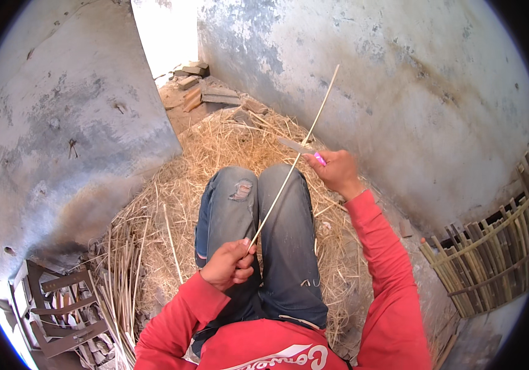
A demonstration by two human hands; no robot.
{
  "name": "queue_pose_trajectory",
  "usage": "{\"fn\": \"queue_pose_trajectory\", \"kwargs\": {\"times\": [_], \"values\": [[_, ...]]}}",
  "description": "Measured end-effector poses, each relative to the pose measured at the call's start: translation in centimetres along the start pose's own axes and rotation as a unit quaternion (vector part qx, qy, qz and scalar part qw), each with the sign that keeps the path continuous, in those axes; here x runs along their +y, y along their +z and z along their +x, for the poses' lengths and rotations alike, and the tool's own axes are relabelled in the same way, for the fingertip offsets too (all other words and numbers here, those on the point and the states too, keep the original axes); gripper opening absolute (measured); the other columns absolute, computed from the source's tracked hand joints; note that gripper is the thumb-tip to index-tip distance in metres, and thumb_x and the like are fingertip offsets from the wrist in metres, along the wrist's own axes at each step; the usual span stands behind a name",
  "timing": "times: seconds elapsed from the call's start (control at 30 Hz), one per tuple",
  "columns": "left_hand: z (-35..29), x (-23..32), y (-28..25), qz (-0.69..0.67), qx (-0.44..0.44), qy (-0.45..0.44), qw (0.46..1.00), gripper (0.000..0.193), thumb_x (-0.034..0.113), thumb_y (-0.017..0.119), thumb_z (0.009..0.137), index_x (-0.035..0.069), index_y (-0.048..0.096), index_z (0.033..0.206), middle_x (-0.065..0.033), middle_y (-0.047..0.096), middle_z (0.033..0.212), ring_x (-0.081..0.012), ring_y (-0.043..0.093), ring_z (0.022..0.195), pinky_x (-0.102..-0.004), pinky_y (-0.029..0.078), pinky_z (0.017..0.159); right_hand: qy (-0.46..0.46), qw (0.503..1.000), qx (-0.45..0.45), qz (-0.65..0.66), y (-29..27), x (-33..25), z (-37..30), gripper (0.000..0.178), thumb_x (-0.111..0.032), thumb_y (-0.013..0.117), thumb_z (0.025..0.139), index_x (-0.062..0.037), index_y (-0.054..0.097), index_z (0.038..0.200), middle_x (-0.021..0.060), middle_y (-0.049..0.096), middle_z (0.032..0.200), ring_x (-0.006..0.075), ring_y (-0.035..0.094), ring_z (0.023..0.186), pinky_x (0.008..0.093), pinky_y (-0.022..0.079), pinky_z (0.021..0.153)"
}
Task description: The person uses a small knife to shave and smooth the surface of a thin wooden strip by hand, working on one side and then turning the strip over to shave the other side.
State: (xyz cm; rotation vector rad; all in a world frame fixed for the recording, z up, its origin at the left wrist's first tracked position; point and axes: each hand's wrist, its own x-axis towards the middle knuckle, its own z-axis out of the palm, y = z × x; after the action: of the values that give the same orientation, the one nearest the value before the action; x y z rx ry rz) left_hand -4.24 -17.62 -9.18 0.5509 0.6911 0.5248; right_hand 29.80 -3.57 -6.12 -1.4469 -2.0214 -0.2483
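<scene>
Stick | left grip clenching it | right grip clenching knife | shirt lettering, seemingly cropped

Two weathered plaster walls, a pale grey-blue left wall with dark stains and a whitish-grey right wall with brown streaks, flank a brightly lit gap. A small, dark, forked peg sticks out of the left wall. Near the gap lies a loose pile of grey and reddish-brown bricks. A thick spread of golden dry straw covers the floor. At the lower left, a bundle of long, thin, tan stalks lies beside a dark brown slatted frame, with broken rubble showing between its slats. At the right, near the wall, stands a curved, basket-like panel of split greenish-brown slats, crossed by horizontal bands.
</scene>
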Motion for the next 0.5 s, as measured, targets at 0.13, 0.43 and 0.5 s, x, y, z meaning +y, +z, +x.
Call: {"fn": "queue_pose_trajectory", "kwargs": {"times": [0.13, 0.43, 0.5], "values": [[-0.6, -0.2, -0.6, 0.017, 0.031, 0.004, 0.999, 0.032, 0.037, 0.042, 0.114, 0.010, 0.050, 0.101, 0.0050, 0.028, 0.063, -0.0083, 0.026, 0.050, -0.0263, 0.021, 0.045, 0.137, 0.917, -0.188, 0.323, 0.6, -1.0, 0.5, 0.063, -0.055, 0.070, 0.094, -0.0068, 0.051, 0.058, 0.0025, 0.040, 0.050, 0.0138, 0.038, 0.048, 0.0392, 0.028, 0.047], [-0.7, -0.4, -0.9, 0.031, 0.053, 0.004, 0.998, 0.033, 0.036, 0.041, 0.115, 0.009, 0.051, 0.100, 0.0039, 0.029, 0.062, -0.0090, 0.026, 0.049, -0.0270, 0.022, 0.044, -0.150, 0.961, 0.005, 0.233, -1.3, -3.3, 4.7, 0.022, -0.014, 0.083, 0.079, 0.0002, 0.067, 0.078, 0.0113, 0.069, 0.076, 0.0202, 0.068, 0.067, 0.0341, 0.052, 0.063], [-0.7, -0.3, -0.9, 0.030, 0.049, 0.003, 0.998, 0.033, 0.036, 0.041, 0.115, 0.009, 0.051, 0.100, 0.0040, 0.029, 0.062, -0.0090, 0.026, 0.048, -0.0270, 0.022, 0.044, -0.163, 0.958, -0.004, 0.236, -0.1, -2.2, 4.9, 0.018, -0.011, 0.082, 0.080, 0.0001, 0.069, 0.082, 0.0117, 0.071, 0.078, 0.0200, 0.071, 0.073, 0.0338, 0.055, 0.067]]}}
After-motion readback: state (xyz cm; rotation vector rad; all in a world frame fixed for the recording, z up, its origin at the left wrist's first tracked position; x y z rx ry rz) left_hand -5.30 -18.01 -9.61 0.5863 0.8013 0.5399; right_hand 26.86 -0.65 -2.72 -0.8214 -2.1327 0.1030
